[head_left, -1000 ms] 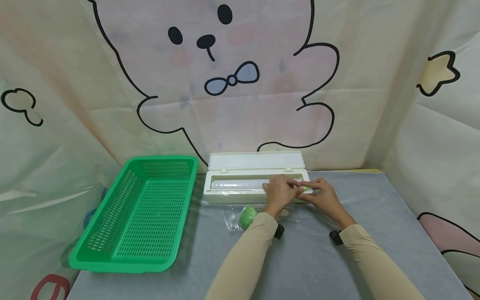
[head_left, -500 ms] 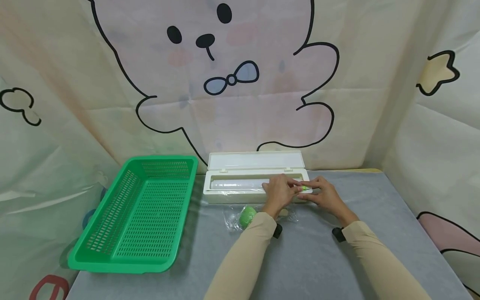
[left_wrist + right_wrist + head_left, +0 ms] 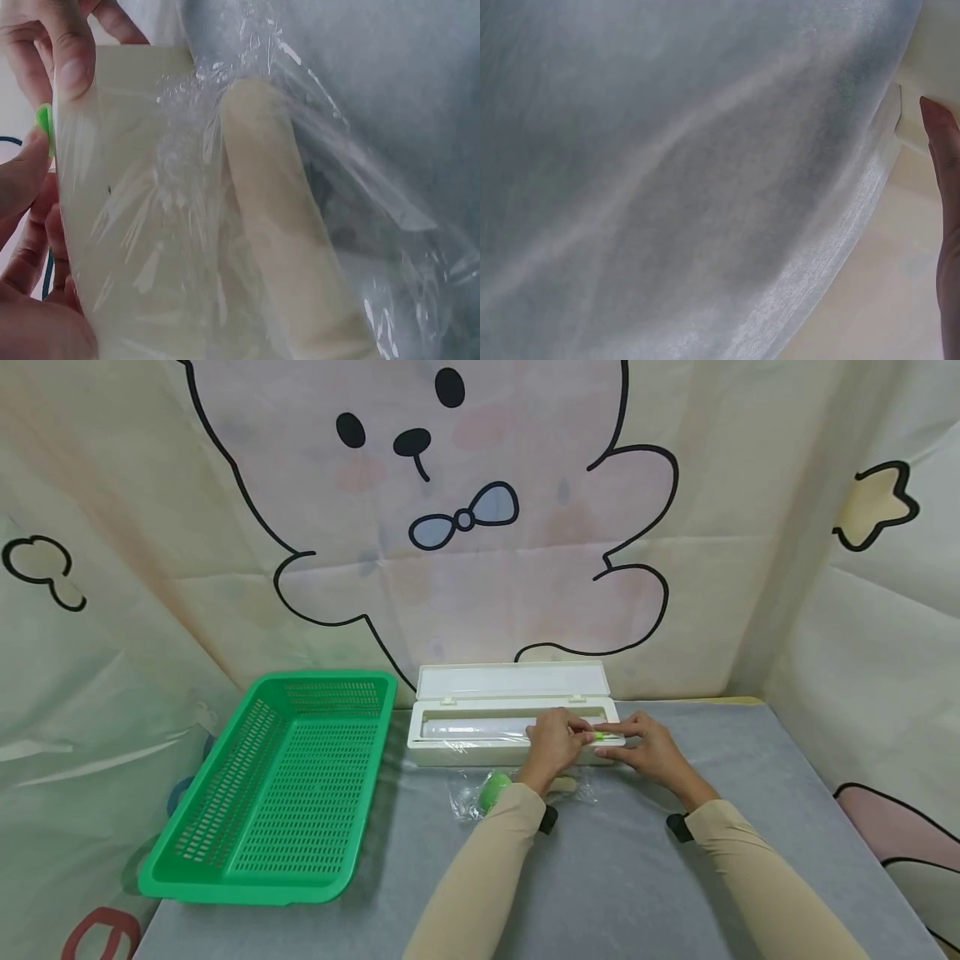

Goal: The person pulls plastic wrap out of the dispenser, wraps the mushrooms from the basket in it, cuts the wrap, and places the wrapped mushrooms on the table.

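A cream cling film box (image 3: 472,753) lies with its lid (image 3: 513,680) tipped back, a roll of film (image 3: 480,728) inside. My left hand (image 3: 553,745) pinches a small green slide cutter (image 3: 45,126) on the box's front rim. My right hand (image 3: 648,747) grips the right end, thumb on the front wall and fingers over the top. Clear film (image 3: 169,180) drapes down the front and over a long tan object (image 3: 277,217). A green rounded object (image 3: 493,790) also lies at the film, partly hidden by my left forearm.
A green plastic basket (image 3: 341,860) stands at the left of the grey-covered table (image 3: 600,893). A printed curtain (image 3: 720,568) hangs right behind the box and along both sides.
My left hand and the green slide cutter have shifted slightly left along the rim, away from the box's right end. The right hand stays nearly in place.
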Motion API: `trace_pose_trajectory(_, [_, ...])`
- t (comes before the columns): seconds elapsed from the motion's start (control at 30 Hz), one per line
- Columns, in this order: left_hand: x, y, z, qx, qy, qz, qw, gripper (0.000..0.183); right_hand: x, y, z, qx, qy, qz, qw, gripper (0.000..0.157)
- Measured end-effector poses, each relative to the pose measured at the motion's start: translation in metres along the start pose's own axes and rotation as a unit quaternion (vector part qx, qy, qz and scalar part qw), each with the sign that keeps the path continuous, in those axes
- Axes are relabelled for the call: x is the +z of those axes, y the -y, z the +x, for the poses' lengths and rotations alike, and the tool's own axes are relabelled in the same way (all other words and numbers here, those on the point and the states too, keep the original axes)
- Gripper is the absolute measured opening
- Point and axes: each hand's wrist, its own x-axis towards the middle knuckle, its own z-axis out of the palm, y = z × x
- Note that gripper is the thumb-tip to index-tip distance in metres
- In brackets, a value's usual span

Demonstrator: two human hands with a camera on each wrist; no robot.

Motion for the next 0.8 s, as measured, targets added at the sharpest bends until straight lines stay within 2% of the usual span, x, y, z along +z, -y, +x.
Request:
trace_pose_trajectory(0.17, [-0.006,0.004,-0.001,0.001,0.013,-0.023,0.9996,0.006,0.0,0.001,0.0,-0.007,-0.006,-0.006,1.0,0.041])
trace_pose_trajectory(0.3, [-0.005,0.006,-0.003,-0.005,0.013,-0.039,0.9992,0.009,0.0,0.001,-0.002,-0.008,-0.007,-0.008,1.0,0.041])
trace_pose_trajectory(0.53, [0.004,0.004,-0.006,-0.005,-0.045,-0.011,0.9989,0.022,0.002,-0.001,-0.003,-0.015,-0.008,-0.01,1.0,0.041])
trace_pose_trajectory(0.67, [0.001,0.006,-0.007,0.01,-0.074,-0.013,0.9971,0.018,0.002,-0.001,-0.003,-0.026,-0.017,-0.011,0.999,0.041])
trace_pose_trajectory(0.8, [-0.005,0.011,-0.012,0.008,-0.088,-0.025,0.9958,0.017,0.004,-0.002,-0.003,-0.049,-0.035,-0.009,0.998,0.04])
